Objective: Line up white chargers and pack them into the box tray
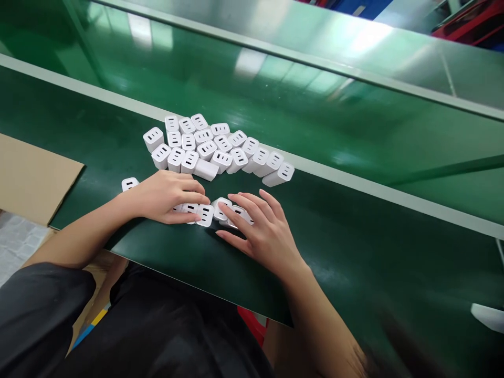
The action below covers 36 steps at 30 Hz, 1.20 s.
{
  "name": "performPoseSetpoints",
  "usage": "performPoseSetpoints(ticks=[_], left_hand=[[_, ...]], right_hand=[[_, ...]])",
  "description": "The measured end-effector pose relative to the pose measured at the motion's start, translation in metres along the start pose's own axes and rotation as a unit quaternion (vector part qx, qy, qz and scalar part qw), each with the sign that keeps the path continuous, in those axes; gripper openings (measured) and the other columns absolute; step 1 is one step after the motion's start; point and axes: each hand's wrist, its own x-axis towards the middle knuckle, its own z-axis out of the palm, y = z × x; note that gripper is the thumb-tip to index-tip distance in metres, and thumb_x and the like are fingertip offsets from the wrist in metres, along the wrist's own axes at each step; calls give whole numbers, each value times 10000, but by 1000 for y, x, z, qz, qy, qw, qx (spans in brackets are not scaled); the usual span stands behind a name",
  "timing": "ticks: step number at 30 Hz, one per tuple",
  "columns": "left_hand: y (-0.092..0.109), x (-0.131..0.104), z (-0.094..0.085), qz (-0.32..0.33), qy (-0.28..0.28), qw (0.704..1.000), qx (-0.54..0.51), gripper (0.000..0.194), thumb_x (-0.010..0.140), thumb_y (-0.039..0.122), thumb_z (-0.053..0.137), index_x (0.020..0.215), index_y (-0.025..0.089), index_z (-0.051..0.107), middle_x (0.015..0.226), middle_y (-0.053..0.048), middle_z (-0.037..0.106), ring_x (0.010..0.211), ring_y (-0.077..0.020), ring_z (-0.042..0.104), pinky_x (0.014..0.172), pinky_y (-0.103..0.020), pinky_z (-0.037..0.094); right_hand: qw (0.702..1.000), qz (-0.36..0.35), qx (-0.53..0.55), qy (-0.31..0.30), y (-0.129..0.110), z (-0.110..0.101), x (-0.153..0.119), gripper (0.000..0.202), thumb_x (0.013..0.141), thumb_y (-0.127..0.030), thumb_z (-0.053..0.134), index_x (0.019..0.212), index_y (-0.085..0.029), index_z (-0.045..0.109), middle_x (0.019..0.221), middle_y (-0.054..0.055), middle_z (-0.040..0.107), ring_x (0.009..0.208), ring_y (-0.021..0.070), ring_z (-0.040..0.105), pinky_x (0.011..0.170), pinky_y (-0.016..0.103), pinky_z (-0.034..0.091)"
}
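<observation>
Several white USB wall chargers (207,149) stand packed in a cluster on the dark green tabletop, most with their port faces up. One charger (206,169) in the cluster's front lies on its side. Nearer me, a short row of chargers (205,215) sits between my hands. My left hand (169,197) rests over the row's left part, fingers stretched and partly covering the chargers. My right hand (262,226) is spread over the chargers (238,214) at the row's right end, hiding some of them. Another charger (129,184) shows behind my left wrist.
A flat piece of cardboard (35,176) lies on the left. Behind the cluster runs a pale strip (334,177), with a shiny green surface (220,68) beyond it. A white object (488,317) is at the right edge. The table's front edge is close to my lap.
</observation>
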Motion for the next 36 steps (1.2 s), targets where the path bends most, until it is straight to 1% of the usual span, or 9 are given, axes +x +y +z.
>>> performPoseSetpoints(ticks=[7, 11, 15, 18, 21, 25, 31, 33, 36], left_hand=[[8, -1, 2, 30, -17, 999, -34, 284, 939, 419, 558, 1115, 265, 720, 1183, -97, 652, 970, -200, 638, 824, -321, 510], [14, 2, 3, 41, 15, 999, -19, 292, 940, 406, 553, 1135, 254, 708, 1213, -126, 612, 1012, -228, 621, 908, -384, 518], [14, 4, 6, 22, 39, 999, -2, 348, 978, 365, 474, 1234, 206, 649, 1324, -142, 592, 1158, -254, 584, 999, -412, 495], [9, 3, 9, 15, 5, 999, 31, 389, 992, 400, 465, 1307, 235, 622, 1451, -118, 531, 1285, -309, 523, 1048, -468, 462], [2, 1, 7, -6, -21, 999, 28, 349, 996, 413, 469, 1248, 284, 672, 1402, -69, 590, 1231, -279, 577, 1016, -429, 484], [-3, -2, 0, -24, -21, 999, -17, 319, 992, 433, 478, 1121, 300, 739, 1299, -33, 667, 1121, -224, 637, 970, -354, 495], [0, -1, -11, -66, -26, 993, -92, 451, 1025, 461, 361, 1328, 244, 616, 1213, -56, 711, 1085, -195, 655, 936, -287, 482], [-1, -2, -16, -90, -21, 990, -105, 469, 1029, 470, 338, 1351, 242, 592, 1226, -55, 703, 1079, -186, 659, 917, -265, 475], [-5, -4, -23, -134, -12, 984, -121, 492, 1037, 480, 285, 1350, 251, 587, 1235, -42, 699, 1083, -176, 659, 926, -256, 465]], right_hand=[[996, 39, -82, -17, -13, 3, 6, 631, 954, -489, 562, 1465, -142, 427, 1232, 172, 609, 1176, 308, 528, 1133, 521, 313], [997, 14, -77, 6, -19, 3, 7, 661, 930, -545, 586, 1431, -129, 470, 1245, 145, 626, 1174, 282, 531, 1141, 494, 316], [993, -48, -58, 90, -20, 1, 7, 448, 904, -498, 655, 1207, -168, 643, 1113, 94, 690, 1080, 229, 584, 1099, 437, 386], [989, -104, -42, 95, -19, -1, 7, 317, 912, -448, 665, 1117, -208, 682, 1035, 46, 712, 1011, 189, 612, 1063, 403, 425], [988, -119, -27, 94, -14, -3, 6, 241, 906, -412, 683, 1055, -223, 698, 974, 17, 723, 943, 162, 632, 1026, 376, 457], [991, -78, -47, 99, -7, -3, 5, 192, 900, -350, 699, 1035, -213, 701, 963, 22, 737, 929, 165, 654, 1016, 372, 458], [993, -68, -42, 90, -4, 0, 5, 195, 920, -314, 672, 1075, -196, 681, 1035, 45, 743, 970, 180, 671, 1021, 376, 460], [993, -57, -52, 91, -5, 0, 5, 215, 918, -324, 674, 1078, -181, 674, 1085, 73, 736, 1027, 206, 664, 1031, 391, 457], [994, -46, -75, 72, -12, 1, 6, 334, 925, -354, 665, 1203, -172, 637, 1226, 101, 697, 1158, 239, 624, 1094, 421, 414]])
